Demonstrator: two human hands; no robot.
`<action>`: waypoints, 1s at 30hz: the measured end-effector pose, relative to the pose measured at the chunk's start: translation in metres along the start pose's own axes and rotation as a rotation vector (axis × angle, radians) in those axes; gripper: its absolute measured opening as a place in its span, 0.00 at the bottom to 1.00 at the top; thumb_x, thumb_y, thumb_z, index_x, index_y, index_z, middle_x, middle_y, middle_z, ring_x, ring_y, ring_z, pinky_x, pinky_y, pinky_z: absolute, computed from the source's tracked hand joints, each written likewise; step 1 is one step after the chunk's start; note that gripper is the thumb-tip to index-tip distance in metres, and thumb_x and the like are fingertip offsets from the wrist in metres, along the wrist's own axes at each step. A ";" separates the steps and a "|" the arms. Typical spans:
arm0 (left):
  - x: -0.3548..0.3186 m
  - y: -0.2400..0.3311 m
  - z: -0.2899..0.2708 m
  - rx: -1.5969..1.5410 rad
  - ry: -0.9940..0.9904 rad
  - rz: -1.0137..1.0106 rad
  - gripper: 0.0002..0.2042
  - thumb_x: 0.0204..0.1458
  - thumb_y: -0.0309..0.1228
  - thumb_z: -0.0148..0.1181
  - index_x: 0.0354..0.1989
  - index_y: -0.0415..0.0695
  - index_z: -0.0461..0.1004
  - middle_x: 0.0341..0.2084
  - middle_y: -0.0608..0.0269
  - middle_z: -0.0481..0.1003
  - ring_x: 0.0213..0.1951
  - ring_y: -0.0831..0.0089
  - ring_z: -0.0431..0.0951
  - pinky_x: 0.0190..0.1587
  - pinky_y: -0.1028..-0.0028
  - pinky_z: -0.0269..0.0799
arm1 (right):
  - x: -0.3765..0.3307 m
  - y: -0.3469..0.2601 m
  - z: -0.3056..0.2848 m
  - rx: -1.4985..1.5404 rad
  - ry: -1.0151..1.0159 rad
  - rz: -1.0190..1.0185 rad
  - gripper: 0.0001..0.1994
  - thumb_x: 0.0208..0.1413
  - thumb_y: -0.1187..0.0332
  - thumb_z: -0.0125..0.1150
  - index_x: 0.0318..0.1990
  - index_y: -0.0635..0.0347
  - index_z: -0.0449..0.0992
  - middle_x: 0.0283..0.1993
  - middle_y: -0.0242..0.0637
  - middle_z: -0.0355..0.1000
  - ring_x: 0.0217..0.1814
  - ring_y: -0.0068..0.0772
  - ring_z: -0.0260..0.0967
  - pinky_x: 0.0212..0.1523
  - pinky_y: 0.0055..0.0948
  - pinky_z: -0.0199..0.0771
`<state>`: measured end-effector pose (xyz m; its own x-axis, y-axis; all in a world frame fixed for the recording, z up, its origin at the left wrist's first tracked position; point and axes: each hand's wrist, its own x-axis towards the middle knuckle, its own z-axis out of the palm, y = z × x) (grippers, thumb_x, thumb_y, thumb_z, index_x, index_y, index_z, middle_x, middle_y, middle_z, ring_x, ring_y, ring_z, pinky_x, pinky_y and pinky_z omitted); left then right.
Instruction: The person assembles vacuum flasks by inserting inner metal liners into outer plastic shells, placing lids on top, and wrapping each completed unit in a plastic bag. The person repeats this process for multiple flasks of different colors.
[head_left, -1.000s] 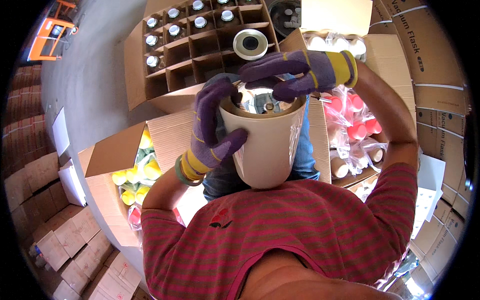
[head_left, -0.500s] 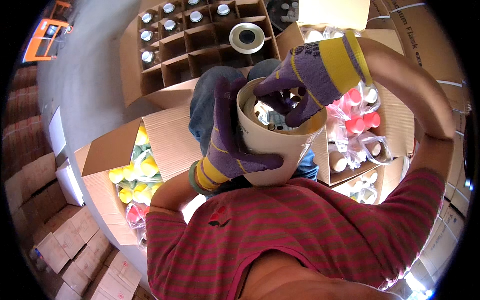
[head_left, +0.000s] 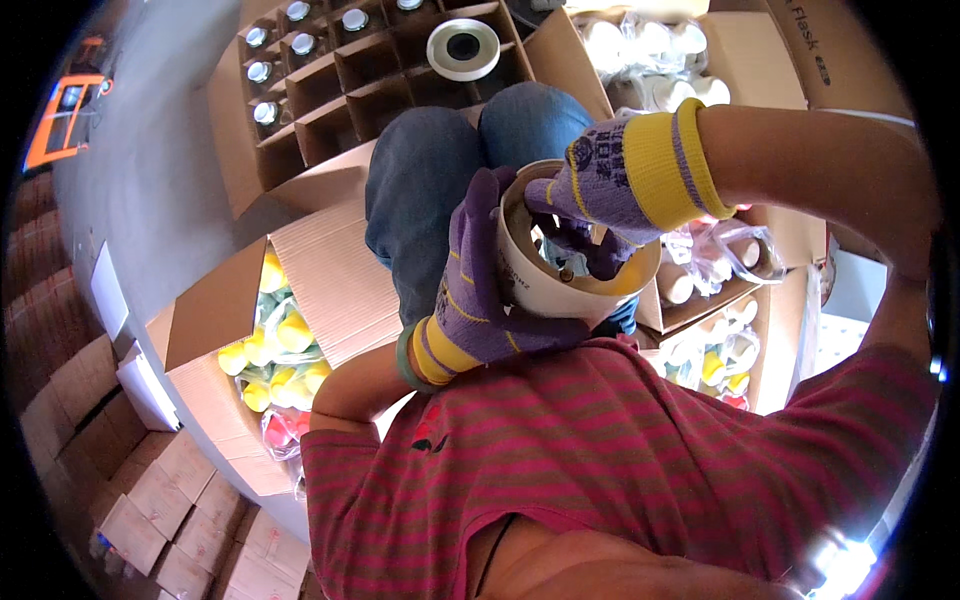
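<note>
A cream-coloured, wide cylindrical container [head_left: 540,293] stands open-topped against my front, just before my knees. Inside its rim is a shiny, mirror-like part [head_left: 548,250]. My left hand [head_left: 475,290], in a purple and yellow knit glove, wraps round the container's left side, thumb along the near wall. From the right, my right hand [head_left: 612,185], gloved alike, reaches over the rim. Its fingers curl down inside by the shiny part; what they grip there is partly hidden. A round pale lid with a dark centre [head_left: 463,48] rests on the divided carton ahead.
The divided carton [head_left: 330,130] ahead holds several white-capped bottles. To my left an open carton [head_left: 335,275] holds yellow-capped and red-capped items; on the right, another carton [head_left: 690,318] holds bagged flasks. Stacked boxes [head_left: 160,510] line the far left, near an orange frame [head_left: 68,125].
The view has shifted somewhat. The container sits slightly further right in it, with less of its near wall showing. My right hand is still inside the rim, and my left hand keeps its hold.
</note>
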<state>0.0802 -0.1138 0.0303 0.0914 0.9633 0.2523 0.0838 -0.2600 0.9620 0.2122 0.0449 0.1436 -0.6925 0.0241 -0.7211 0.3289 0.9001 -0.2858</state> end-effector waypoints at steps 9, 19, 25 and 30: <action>0.010 -0.011 -0.016 0.173 -0.103 0.089 0.66 0.20 0.44 0.82 0.68 0.37 0.40 0.61 0.43 0.54 0.61 0.48 0.59 0.61 0.57 0.59 | 0.017 0.010 0.010 0.275 -0.078 -0.024 0.34 0.45 0.58 0.71 0.60 0.50 0.63 0.44 0.37 0.76 0.45 0.39 0.75 0.40 0.33 0.75; -0.013 -0.036 -0.012 -0.285 0.152 -0.197 0.47 0.44 0.26 0.69 0.69 0.40 0.41 0.65 0.48 0.52 0.66 0.58 0.56 0.66 0.61 0.52 | -0.012 0.026 0.058 0.368 0.421 -0.042 0.51 0.39 0.56 0.75 0.69 0.61 0.50 0.70 0.53 0.51 0.70 0.45 0.53 0.65 0.37 0.57; -0.053 -0.026 -0.042 -0.073 0.182 0.055 0.43 0.45 0.30 0.68 0.68 0.41 0.47 0.65 0.44 0.52 0.67 0.51 0.53 0.67 0.57 0.48 | -0.047 0.043 0.112 1.020 0.744 0.155 0.35 0.46 0.62 0.72 0.62 0.62 0.64 0.51 0.43 0.74 0.50 0.30 0.73 0.51 0.30 0.73; -0.049 -0.012 -0.040 0.319 0.050 0.330 0.46 0.33 0.49 0.75 0.62 0.44 0.60 0.61 0.36 0.56 0.60 0.35 0.60 0.58 0.44 0.59 | -0.075 0.091 0.198 0.770 1.256 0.184 0.22 0.59 0.58 0.59 0.54 0.65 0.70 0.44 0.33 0.75 0.45 0.22 0.70 0.45 0.25 0.71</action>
<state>0.0351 -0.1556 0.0108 0.1173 0.8258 0.5516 0.3599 -0.5530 0.7514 0.4208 0.0392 0.0465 -0.5609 0.8211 0.1058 0.4447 0.4067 -0.7980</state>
